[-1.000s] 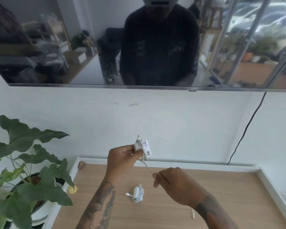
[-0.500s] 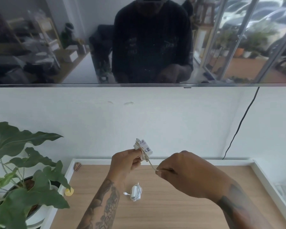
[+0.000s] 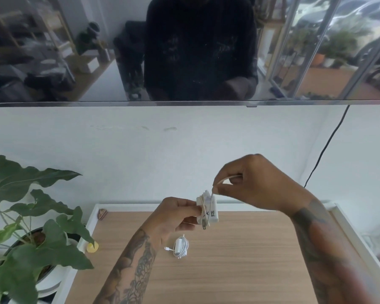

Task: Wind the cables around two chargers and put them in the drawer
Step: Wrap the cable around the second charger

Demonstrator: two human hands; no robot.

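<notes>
2 hands (image 3: 176,216) (image 3: 250,183) on 1 charger (image 3: 208,210), cable (image 3: 222,182) partly wound.

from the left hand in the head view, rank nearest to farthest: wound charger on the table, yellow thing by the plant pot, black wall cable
From the left hand:
1. Wound charger, on the table just below it.
2. Yellow thing, off to the left beside the plant pot.
3. Black wall cable, far right on the wall.
</notes>
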